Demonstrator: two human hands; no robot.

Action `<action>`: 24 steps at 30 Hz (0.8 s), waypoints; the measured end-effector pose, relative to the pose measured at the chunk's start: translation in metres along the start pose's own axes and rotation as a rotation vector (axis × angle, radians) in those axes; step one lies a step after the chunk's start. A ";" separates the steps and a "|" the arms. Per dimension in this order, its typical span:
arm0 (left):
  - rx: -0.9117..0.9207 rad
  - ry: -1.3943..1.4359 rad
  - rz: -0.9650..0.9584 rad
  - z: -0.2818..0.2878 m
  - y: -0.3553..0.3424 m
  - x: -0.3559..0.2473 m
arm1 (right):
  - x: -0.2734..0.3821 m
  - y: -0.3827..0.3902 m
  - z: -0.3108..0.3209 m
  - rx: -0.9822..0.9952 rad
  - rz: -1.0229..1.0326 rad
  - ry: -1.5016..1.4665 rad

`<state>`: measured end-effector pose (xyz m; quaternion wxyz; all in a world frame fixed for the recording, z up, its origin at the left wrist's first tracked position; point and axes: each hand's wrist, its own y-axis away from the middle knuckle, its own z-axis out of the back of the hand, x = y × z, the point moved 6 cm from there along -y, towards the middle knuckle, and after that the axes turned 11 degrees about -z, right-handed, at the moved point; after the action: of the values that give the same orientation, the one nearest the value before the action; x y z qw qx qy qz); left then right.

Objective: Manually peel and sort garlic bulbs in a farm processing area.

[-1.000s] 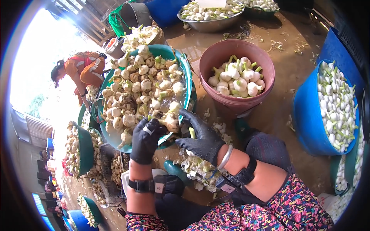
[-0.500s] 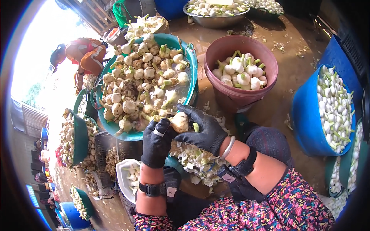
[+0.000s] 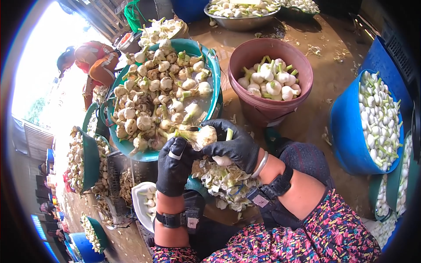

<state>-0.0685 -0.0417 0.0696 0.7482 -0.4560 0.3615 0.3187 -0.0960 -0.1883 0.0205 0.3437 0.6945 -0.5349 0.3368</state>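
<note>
Both my hands wear black gloves and meet at the near edge of a teal tub (image 3: 215, 83) heaped with soil-stained garlic bulbs (image 3: 144, 101). My left hand (image 3: 176, 164) is closed on the stem side of a garlic bulb (image 3: 206, 136). The fingers of my right hand (image 3: 237, 147) curl round that bulb's other side. Tucked in the right palm is a second, whiter garlic bulb (image 3: 222, 161); a green stem stub (image 3: 229, 133) sticks out above the fingers. Below the hands lies a heap of papery garlic skins (image 3: 223, 184).
A pink bucket (image 3: 272, 107) of clean white bulbs stands right of the tub. Further right is a blue tub (image 3: 351, 127) full of garlic. A white container (image 3: 142, 210) sits by my left forearm. A metal basin (image 3: 243, 22) lies beyond. Another person (image 3: 94, 61) bends over at far left.
My right fingers have curled in closer round the bulb, and the whiter bulb in that palm now shows beneath them. The held bulb has turned slightly. The view has shifted a little.
</note>
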 end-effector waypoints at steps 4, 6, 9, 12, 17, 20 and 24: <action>-0.097 0.548 0.588 -0.018 0.015 0.023 | -0.003 -0.001 0.004 -0.012 0.025 0.041; -0.121 0.540 0.586 -0.024 0.015 0.022 | -0.012 -0.004 0.006 0.028 -0.032 -0.127; -0.115 0.515 0.551 -0.020 0.016 0.022 | -0.012 -0.001 0.003 0.014 -0.100 -0.075; -0.045 0.364 0.432 -0.013 0.015 0.022 | -0.018 0.005 0.000 0.135 -0.344 -0.276; 0.073 0.035 0.144 -0.011 0.015 0.019 | -0.033 0.013 -0.008 0.302 -0.610 -0.601; 0.007 0.271 0.327 -0.016 0.011 0.017 | -0.012 0.010 0.020 0.018 0.123 0.780; 0.157 -0.100 -0.023 -0.005 0.011 0.018 | -0.028 -0.004 0.015 -0.073 -0.081 -0.227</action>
<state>-0.0687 -0.0390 0.0481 0.8023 -0.3835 0.3425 0.3032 -0.0966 -0.1861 -0.0114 0.3195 0.7360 -0.5539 0.2223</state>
